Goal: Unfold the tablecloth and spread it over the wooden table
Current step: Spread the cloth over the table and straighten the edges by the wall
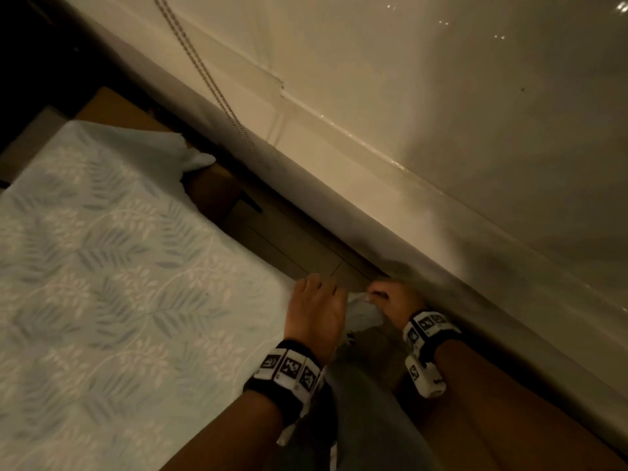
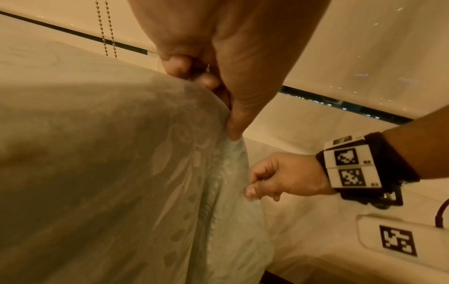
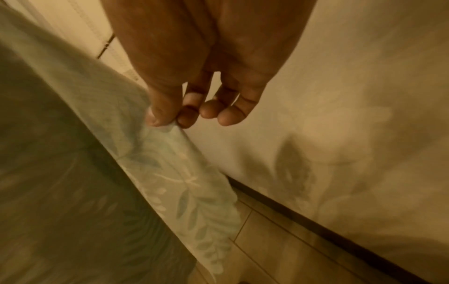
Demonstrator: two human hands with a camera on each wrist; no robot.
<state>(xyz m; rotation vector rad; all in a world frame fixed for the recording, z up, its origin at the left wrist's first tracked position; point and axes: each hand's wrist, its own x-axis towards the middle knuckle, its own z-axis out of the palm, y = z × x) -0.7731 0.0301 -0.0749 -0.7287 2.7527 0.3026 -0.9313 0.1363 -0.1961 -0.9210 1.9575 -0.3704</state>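
Observation:
A pale blue-green tablecloth [image 1: 112,266] with a leaf pattern lies spread over the wooden table [image 1: 115,110], whose bare wood shows only at the far corner. At the near right corner both hands hold the cloth where it hangs off the edge. My left hand [image 1: 317,290] grips a fold of the tablecloth [image 2: 145,173] between thumb and curled fingers [image 2: 179,65]. Just to its right, my right hand [image 1: 375,295] pinches the hanging corner of the tablecloth [image 3: 184,173] between thumb and forefinger [image 3: 157,117]. The far corner of the cloth is bunched.
A pale wall or blind [image 1: 441,130] runs close along the table's right side, with a bead chain [image 1: 204,73] hanging on it. Between them is a narrow strip of tiled floor [image 1: 299,246]. My legs in grey trousers [image 1: 360,419] stand at the corner.

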